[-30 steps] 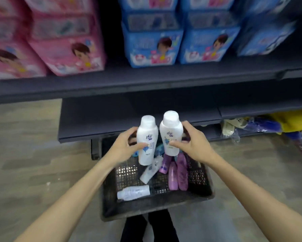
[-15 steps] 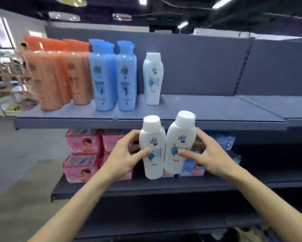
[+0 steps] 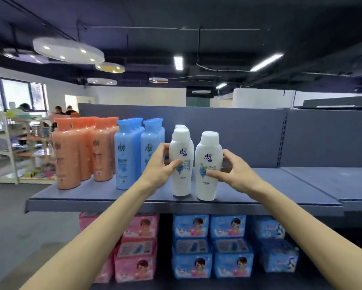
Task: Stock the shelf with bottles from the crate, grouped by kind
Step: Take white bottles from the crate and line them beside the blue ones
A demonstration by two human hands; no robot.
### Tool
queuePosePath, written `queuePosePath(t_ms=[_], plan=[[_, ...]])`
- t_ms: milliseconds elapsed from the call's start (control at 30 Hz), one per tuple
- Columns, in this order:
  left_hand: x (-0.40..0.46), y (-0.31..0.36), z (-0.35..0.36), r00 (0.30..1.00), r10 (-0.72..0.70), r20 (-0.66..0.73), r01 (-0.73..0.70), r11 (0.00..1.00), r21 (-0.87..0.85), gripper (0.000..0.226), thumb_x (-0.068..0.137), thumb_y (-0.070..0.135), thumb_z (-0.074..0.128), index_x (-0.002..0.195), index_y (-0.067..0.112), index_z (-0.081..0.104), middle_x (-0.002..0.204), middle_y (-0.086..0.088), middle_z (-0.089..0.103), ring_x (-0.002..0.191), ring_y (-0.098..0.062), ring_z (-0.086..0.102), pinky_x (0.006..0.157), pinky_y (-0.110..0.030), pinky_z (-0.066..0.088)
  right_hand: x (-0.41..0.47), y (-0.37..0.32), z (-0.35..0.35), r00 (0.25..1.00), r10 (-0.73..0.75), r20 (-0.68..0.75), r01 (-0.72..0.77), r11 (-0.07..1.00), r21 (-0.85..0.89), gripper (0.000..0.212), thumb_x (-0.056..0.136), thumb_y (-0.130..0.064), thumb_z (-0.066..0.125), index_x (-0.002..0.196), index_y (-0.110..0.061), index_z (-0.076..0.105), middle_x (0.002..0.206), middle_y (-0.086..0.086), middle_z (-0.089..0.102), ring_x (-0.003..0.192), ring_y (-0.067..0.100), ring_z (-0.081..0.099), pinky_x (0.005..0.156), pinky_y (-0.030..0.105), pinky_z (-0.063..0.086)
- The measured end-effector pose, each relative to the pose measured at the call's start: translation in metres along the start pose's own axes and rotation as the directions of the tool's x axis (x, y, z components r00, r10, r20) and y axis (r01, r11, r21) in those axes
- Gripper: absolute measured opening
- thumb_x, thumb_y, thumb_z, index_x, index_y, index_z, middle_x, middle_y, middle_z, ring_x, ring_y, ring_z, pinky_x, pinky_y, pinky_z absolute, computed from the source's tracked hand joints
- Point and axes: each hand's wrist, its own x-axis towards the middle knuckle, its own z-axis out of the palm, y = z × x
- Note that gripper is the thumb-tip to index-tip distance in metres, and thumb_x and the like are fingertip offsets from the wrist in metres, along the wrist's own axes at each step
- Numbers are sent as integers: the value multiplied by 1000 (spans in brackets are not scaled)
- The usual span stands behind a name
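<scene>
Past the tall orange plastic bottles (image 3: 77, 153) and blue plastic bottles (image 3: 129, 155) at nine o'clock, the left hand (image 3: 158, 167) grips one white plastic bottle (image 3: 181, 164); at three o'clock the right hand (image 3: 235, 171) curls round its twin white bottle (image 3: 208, 167). Both seem to meet the grey metal shelf (image 3: 280, 191). Best seat them flat, in line with the white row behind, before letting go.

White bottles (image 3: 181, 164): two at shelf front, one per hand, more caps in row behind left one, count unclear. Orange bottles (image 3: 68, 155): three front rows, depth hidden. Blue bottles (image 3: 125, 155): two front rows. Pink packs (image 3: 139, 248): about four visible. Blue packs (image 3: 211, 245): roughly eight.
</scene>
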Motion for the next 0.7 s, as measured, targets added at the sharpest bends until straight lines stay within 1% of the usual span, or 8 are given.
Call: queuePosePath(t_ms=[100,233,367,433,500,567,633,700], plan=[[17,-7,8,1000,-22,-5,23,997,69,28,93,6,63,115,15,50,104,10,62,90,-2,63,69,-9,50,12,13,-8,999,35,-7,-35,999,7,39,81,-35,83,112,-34,59,112,-10,69,105,11,68,89,42,60],[34,-22,12,996,-66,-59,70,995,69,28,92,7,64,115,16,51,103,10,62,92,-6,62,68,-9,50,23,26,-15,998,62,0,-62,997,43,37,82,-32,82,113,-33,60,112,-10,69,103,12,70,88,41,60],[40,-33,11,997,-72,-39,75,994,79,28,94,10,63,118,18,51,107,13,63,91,10,61,71,-6,49,29,32,-16,998,66,13,-66,996,67,36,85,-29,79,115,-30,59,113,-9,69,102,12,70,87,40,61],[41,-38,8,997,-70,-27,73,990,120,28,93,13,65,118,19,53,111,11,65,99,0,64,80,-13,51,31,32,-15,998,53,29,-55,997,56,35,85,-30,80,114,-31,59,113,-10,69,103,11,69,88,39,60],[37,-41,8,997,-63,-44,71,975,212,33,89,17,70,117,20,54,111,11,67,102,-8,65,90,-26,54,33,32,-14,998,43,43,-45,998,46,36,84,-30,80,113,-32,59,113,-11,69,104,10,69,89,39,60],[30,-43,12,993,-2,-121,52,910,412,42,82,24,78,116,19,54,107,9,67,96,-11,66,87,-32,55,35,32,-14,998,40,53,-42,998,44,37,84,-31,80,113,-33,58,114,-11,69,105,11,69,90,40,60],[20,-44,20,977,71,-202,68,793,606,46,77,34,81,110,17,53,101,6,68,91,-16,66,77,-34,51,37,33,-15,997,37,63,-41,998,49,38,84,-32,80,115,-34,58,116,-10,69,107,12,68,90,41,60],[15,-48,26,972,57,-228,113,738,666,45,76,36,81,103,16,51,102,3,69,94,-20,67,76,-34,48,38,35,-15,997,40,61,-44,997,64,39,84,-31,80,116,-32,58,117,-9,69,109,13,67,90,42,60]])
